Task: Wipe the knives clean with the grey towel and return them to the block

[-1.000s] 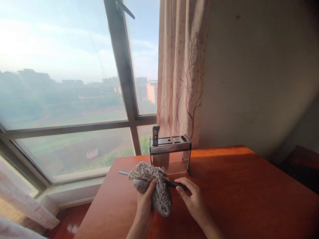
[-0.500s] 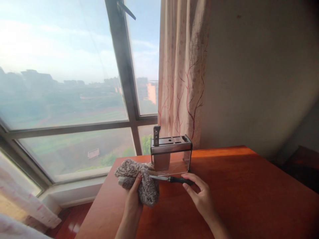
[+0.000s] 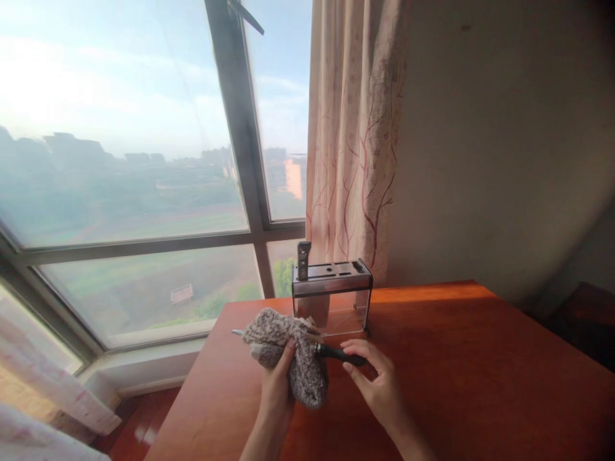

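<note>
Left hand (image 3: 277,392), lower centre of frame: grip closed around a fuzzy grey cloth (image 3: 288,352), thumb on the near face, cloth bunched and wrapped over the blade of a knife (image 3: 331,352). Blade tip pokes out of the cloth on its left side; the rest of the blade is hidden.

Right hand (image 3: 377,384), just right of that: grip pinched on the knife's black handle, fingertips on top, thumb under. Knife lies roughly level above the surface (image 3: 480,384), pointing toward frame left.

Directly behind the hands, centre frame: metal-topped knife rack (image 3: 332,296) with a clear body, standing on the surface at its far edge. One dark handle (image 3: 302,259) sticks up from its left slot. Rack is near the cloth, not touching it.

Curtain (image 3: 355,141) hangs behind the rack; window (image 3: 125,160) fills the left half.
</note>
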### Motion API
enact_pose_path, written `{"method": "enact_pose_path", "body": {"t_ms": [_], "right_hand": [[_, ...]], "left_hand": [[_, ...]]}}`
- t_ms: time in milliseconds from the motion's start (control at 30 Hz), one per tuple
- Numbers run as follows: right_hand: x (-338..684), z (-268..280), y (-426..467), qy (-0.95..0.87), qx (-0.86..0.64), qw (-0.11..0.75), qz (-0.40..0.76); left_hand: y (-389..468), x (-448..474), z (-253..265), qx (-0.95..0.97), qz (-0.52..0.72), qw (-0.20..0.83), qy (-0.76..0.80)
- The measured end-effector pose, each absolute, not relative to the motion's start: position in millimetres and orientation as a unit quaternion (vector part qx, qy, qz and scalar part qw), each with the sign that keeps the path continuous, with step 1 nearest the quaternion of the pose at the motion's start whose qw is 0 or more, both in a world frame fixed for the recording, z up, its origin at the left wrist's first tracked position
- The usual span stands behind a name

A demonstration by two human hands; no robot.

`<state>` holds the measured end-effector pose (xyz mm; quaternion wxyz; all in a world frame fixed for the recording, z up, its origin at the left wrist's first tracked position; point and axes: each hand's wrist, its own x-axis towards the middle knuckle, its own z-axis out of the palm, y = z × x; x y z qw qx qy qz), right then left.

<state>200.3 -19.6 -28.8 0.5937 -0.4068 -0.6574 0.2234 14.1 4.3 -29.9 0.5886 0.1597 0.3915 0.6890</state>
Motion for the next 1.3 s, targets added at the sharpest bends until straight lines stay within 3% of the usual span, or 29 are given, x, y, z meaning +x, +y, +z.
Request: {"method": "enact_pose_path", "body": {"t_ms": [467,867,1300], "right_hand": [[194,-24,-23,-0.664,-0.414,0.550,0.293],[221,-21,-18,-0.613,-0.430,0.593,0.297],[227,-20,-18,-0.611,-0.428,0.597,0.295]], "left_hand": [[4,15,-31,0.156,0.679,0.590,0.408],[22,-35,-5,0.101,0.780,0.479,0.389],[26,-46,-3,0.084,0.802,0.456,0.377]]}}
